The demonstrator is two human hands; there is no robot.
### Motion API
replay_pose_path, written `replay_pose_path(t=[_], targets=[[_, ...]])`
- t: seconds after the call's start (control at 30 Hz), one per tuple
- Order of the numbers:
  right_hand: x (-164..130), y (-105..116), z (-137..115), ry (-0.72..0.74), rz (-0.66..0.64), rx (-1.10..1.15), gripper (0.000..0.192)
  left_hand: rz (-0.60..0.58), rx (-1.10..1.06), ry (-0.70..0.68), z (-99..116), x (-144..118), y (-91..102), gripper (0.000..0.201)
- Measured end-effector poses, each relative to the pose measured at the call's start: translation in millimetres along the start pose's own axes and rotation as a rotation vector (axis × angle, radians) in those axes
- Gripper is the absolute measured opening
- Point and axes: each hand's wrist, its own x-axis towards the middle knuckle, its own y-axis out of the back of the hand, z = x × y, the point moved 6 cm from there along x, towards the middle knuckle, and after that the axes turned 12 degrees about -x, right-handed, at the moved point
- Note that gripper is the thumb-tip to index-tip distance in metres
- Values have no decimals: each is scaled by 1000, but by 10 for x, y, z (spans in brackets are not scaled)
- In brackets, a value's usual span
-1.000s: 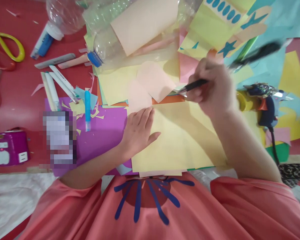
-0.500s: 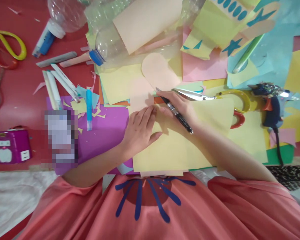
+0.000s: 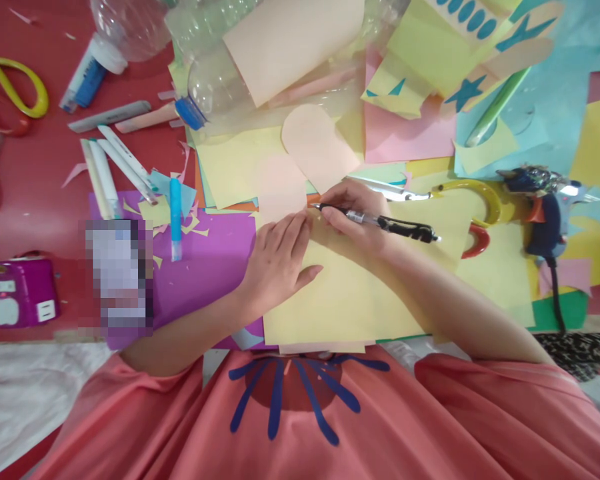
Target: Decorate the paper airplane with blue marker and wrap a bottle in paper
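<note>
My left hand point(image 3: 276, 261) lies flat, fingers together, on the left edge of a pale yellow paper sheet point(image 3: 350, 300) in front of me. My right hand point(image 3: 354, 217) grips a black pen point(image 3: 390, 225), whose tip rests at the sheet's top left corner, just beyond my left fingertips. A peach rounded paper cut-out point(image 3: 316, 147) lies just beyond the pen tip. Scissors with yellow and red handles point(image 3: 460, 200) lie behind my right hand.
A purple sheet point(image 3: 205, 260) lies under the yellow one at left. White markers point(image 3: 115, 167) and a blue marker point(image 3: 175, 217) sit on the red table point(image 3: 25, 193). Plastic bottles point(image 3: 215, 87) stand at the back, a glue gun point(image 3: 540, 207) at right, more scissors point(image 3: 15, 100) at far left.
My right hand put the scissors down at the right, brought the pen to the yellow sheet's top left corner, then swung its back end out to the right. My left hand stayed put.
</note>
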Motion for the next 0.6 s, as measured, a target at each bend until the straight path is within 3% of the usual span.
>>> replay_pose_path(t=[0.17, 0.37, 0.6], targets=[[1, 43, -10, 3, 48, -121, 15, -24, -8, 15, -11, -1, -12, 65], [0, 45, 38, -5, -30, -173, 9, -56, -39, 35, -16, 1, -13, 66], [16, 52, 16, 2, -32, -191, 8, -45, -1, 25, -6, 4, -7, 65]])
